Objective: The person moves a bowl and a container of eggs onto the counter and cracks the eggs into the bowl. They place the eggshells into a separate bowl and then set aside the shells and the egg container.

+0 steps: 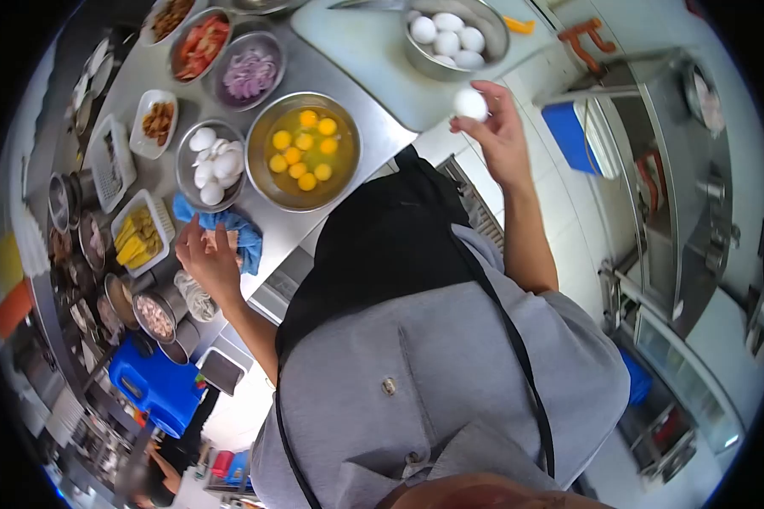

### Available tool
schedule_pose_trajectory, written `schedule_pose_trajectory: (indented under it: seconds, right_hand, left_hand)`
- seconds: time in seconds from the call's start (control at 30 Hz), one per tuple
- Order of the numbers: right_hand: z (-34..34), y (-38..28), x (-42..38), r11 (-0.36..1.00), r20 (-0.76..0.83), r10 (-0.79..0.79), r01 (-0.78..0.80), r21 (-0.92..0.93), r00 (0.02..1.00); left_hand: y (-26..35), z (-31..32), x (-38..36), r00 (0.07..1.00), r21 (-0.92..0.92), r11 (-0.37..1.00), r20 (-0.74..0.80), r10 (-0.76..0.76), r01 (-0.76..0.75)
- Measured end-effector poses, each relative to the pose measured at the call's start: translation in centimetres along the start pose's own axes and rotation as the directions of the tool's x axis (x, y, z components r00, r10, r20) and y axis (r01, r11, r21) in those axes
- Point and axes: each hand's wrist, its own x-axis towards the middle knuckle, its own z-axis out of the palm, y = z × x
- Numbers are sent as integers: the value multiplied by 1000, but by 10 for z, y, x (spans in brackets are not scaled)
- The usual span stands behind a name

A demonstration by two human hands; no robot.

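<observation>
A whole white egg (470,104) is pinched between the thumb and fingers of my right hand (502,136), just below a steel bowl of whole eggs (457,66). My left hand (208,265) hovers over or touches a blue cloth (248,243); its fingers are apart and nothing shows in them. Above that hand, a steel bowl holds white eggshells (215,170). Beside it stands a larger steel bowl (355,161) with several yolks (304,142) in clear egg white.
A pale cutting board (348,51) lies under the bowl of whole eggs. Bowls of chopped purple onion (248,74) and red tomato pieces (202,49) stand at the far side. Trays of yellow slices (139,237) and brown pieces (157,124) sit left, with a blue jug (157,382) nearer.
</observation>
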Motion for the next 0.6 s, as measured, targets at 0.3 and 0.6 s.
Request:
schedule_pose_trajectory:
  seconds: [0.3,0.6]
  right_hand:
    - [-3,96,-7,491,-51,-508,241,-837,860]
    - [39,42,-5,880,119,280,-304,365,953]
  left_hand:
    - [28,17,18,989,-107,985,42,141,-136]
    - [98,39,27,929,-484,858,209,306,-174]
